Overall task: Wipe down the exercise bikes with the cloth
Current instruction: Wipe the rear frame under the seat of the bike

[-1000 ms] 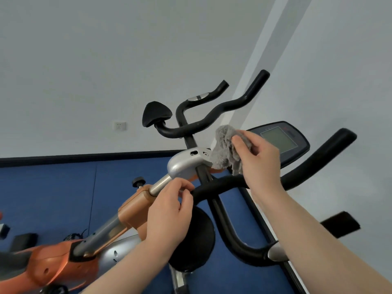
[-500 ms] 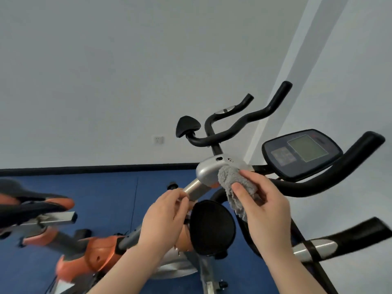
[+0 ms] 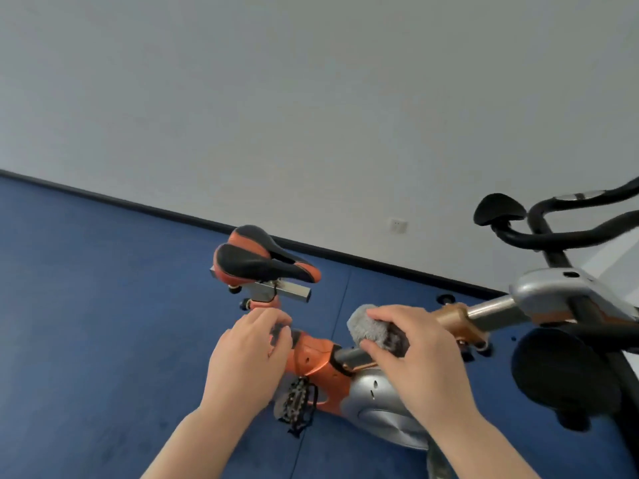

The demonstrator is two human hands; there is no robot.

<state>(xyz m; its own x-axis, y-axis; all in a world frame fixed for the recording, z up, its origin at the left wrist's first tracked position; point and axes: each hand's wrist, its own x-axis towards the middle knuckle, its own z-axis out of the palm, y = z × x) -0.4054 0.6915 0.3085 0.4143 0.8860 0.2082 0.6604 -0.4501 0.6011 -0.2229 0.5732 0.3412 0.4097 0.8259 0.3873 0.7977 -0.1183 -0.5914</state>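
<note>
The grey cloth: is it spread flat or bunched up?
Bunched up: the grey cloth sits wadded under the right hand, pressed against the bike's frame tube.

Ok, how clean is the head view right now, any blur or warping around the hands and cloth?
Head view: soft even light, no glare; right hand and grey cloth slightly motion-smeared, left hand similar; wide-angle bends the black baseboard; handlebars soft at the right edge.

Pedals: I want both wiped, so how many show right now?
1. One pedal shows below the orange frame, between the left hand and right hand. Its partner is probably hidden behind the bike.
</note>
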